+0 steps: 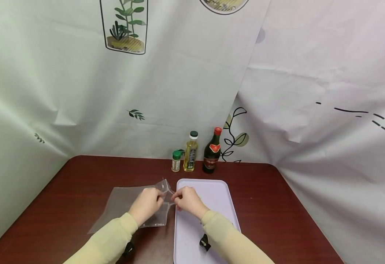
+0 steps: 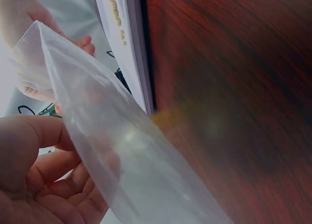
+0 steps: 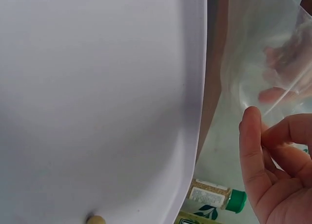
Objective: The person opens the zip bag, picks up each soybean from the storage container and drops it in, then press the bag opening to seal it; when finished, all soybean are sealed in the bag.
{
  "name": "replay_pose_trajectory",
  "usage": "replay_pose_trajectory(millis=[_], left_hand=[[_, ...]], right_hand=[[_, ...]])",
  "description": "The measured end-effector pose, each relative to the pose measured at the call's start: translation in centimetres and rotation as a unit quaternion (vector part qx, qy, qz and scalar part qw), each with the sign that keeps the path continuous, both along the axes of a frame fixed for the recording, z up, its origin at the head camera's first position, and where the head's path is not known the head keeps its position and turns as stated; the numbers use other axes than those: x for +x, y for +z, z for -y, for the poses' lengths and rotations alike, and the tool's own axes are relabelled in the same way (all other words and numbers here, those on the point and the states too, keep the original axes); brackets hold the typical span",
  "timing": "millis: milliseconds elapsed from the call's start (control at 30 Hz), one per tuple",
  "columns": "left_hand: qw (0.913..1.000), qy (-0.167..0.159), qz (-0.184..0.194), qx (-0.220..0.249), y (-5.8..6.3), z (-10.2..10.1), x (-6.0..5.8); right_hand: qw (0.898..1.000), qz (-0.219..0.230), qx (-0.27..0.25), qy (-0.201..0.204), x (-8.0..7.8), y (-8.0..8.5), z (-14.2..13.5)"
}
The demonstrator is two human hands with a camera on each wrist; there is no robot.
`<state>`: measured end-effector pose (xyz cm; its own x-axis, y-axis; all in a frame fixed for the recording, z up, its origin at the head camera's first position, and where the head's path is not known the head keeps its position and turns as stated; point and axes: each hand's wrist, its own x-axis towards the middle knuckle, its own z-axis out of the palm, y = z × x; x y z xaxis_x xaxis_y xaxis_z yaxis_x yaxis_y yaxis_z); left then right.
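A clear plastic bag (image 1: 123, 203) lies on the table's left part, its mouth raised and spread between the two hands. My left hand (image 1: 147, 203) pinches one side of that mouth; in the left wrist view, the left hand's (image 2: 53, 180) thumb and curled fingers hold the film. Opposite it, my right hand (image 1: 190, 201) pinches the other side above the tray's left edge. In the right wrist view, thumb and index finger of the right hand (image 3: 278, 175) meet at the bag's edge. Through the film (image 3: 258, 58), the left hand's fingers show blurred.
A lavender tray (image 1: 208, 190) lies under the right forearm. Small tan pieces (image 2: 117, 19) sit on it, partly hidden. Along the table's back stand a green-capped seasoning jar (image 1: 176, 162), an oil bottle (image 1: 190, 154) and a dark red-capped bottle (image 1: 211, 156), before a white patterned curtain (image 1: 179, 73).
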<state>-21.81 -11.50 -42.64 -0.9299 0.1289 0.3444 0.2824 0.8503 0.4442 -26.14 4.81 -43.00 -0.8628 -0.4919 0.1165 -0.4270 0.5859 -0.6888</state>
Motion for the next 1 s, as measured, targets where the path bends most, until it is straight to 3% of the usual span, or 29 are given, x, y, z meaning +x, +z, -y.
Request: replay_pose_trajectory(millis=[333,533,1000], left_hand=[[0.9998,0.016,0.004,-0.006,-0.49,0.23,-0.11],[0.9998,0.006,0.005,0.017,-0.41,0.12,-0.11],[0.9994,-0.007,-0.018,0.03,-0.13,0.17,0.31]], right_hand=[[1.0,0.01,0.009,-0.008,0.16,-0.18,-0.12],[1.0,0.003,-0.006,-0.023,0.12,-0.48,-0.11],[1.0,-0.006,-0.013,-0.006,0.34,-0.44,-0.24]])
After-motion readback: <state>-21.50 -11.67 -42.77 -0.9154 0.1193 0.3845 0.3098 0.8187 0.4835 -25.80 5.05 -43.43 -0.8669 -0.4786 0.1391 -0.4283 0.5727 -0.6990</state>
